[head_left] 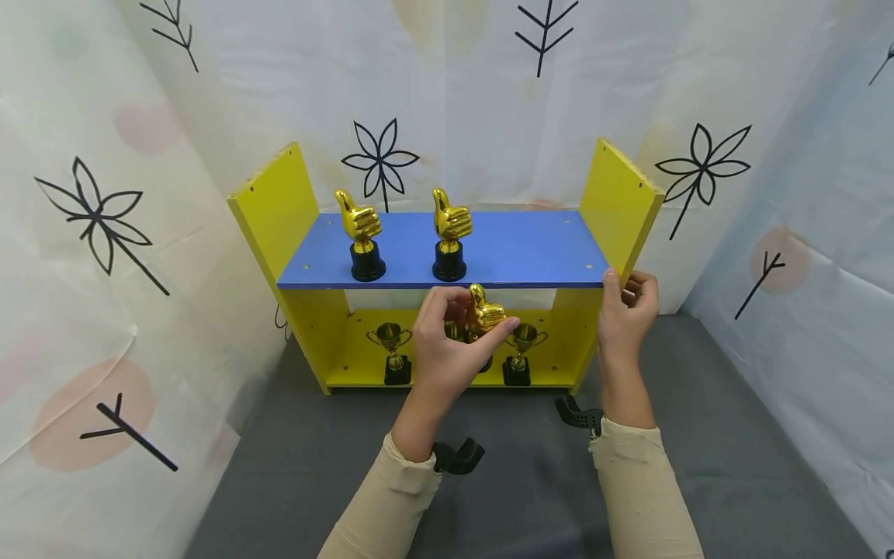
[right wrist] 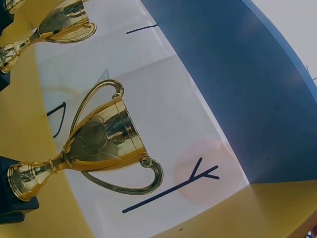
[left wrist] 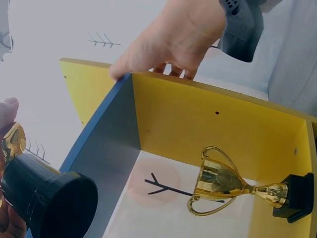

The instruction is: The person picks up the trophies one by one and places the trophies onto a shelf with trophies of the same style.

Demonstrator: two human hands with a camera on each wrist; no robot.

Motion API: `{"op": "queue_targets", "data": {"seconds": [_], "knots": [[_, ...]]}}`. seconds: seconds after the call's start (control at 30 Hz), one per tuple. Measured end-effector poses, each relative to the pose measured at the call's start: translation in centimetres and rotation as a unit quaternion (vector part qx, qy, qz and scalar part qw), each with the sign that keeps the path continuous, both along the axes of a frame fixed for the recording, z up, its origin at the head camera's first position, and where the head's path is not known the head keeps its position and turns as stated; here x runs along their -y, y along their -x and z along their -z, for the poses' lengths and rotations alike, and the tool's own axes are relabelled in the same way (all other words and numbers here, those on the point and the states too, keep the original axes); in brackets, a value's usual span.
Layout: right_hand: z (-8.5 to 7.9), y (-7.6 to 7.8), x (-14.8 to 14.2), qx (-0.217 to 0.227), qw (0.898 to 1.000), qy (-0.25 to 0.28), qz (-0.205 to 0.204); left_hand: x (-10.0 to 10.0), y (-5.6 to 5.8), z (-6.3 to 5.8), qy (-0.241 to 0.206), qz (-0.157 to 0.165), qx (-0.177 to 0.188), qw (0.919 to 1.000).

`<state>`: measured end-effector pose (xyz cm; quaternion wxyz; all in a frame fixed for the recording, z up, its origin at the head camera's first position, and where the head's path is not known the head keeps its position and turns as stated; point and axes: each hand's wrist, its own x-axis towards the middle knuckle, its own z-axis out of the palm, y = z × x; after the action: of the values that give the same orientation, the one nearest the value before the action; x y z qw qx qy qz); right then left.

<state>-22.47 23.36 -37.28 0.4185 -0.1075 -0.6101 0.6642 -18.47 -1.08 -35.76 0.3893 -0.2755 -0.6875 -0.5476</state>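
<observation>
In my left hand (head_left: 450,345) I hold a gold thumbs-up trophy (head_left: 486,312), in front of the blue upper shelf's edge. The left wrist view shows its black base (left wrist: 54,201) with the underside turned towards the camera. My right hand (head_left: 624,314) grips the shelf unit's yellow right side panel (head_left: 618,206) near the blue board's end, thumb at the front edge and fingers round the outside. Two more thumbs-up trophies, a left one (head_left: 362,233) and a middle one (head_left: 450,234), stand upright on the blue board (head_left: 524,244).
Gold two-handled cups stand on the yellow lower shelf (head_left: 363,373): a left cup (head_left: 393,349), a right cup (head_left: 520,351), and one between, mostly hidden behind my left hand. A grey surface (head_left: 517,481) lies under the unit. Patterned white cloth (head_left: 475,101) hangs around it.
</observation>
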Motion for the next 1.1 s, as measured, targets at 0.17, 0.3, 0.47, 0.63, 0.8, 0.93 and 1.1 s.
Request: {"op": "queue_targets", "data": {"seconds": [0.17,0.3,0.47,0.63,0.8,0.93,1.1], "knots": [[-0.1,-0.1,0.0,0.000,1.000,-0.002,0.002,-0.2,0.0,-0.5,0.000,0.000,-0.008,1.0000],[0.0,0.0,-0.1,-0.005,1.000,0.000,0.000,-0.4,0.1,-0.8,0.002,0.003,-0.012,0.9999],[0.1,0.2,-0.2,-0.003,1.000,0.001,-0.003,-0.6,0.4,-1.2,0.000,0.010,-0.015,0.9998],[0.1,0.1,-0.1,-0.018,1.000,0.002,-0.010,-0.9,0.5,-1.6,0.002,0.012,-0.019,0.9997],[0.0,-0.1,0.0,-0.021,1.000,0.002,-0.010,-1.3,0.6,-2.0,-0.003,0.019,-0.019,0.9996],[0.0,0.0,-0.1,-0.015,1.000,0.000,-0.010,-1.5,0.7,-2.4,-0.006,0.027,-0.019,0.9994],[0.2,0.1,-0.2,-0.015,1.000,-0.001,-0.006,-1.7,0.8,-2.7,-0.001,0.030,-0.022,0.9993]]}}
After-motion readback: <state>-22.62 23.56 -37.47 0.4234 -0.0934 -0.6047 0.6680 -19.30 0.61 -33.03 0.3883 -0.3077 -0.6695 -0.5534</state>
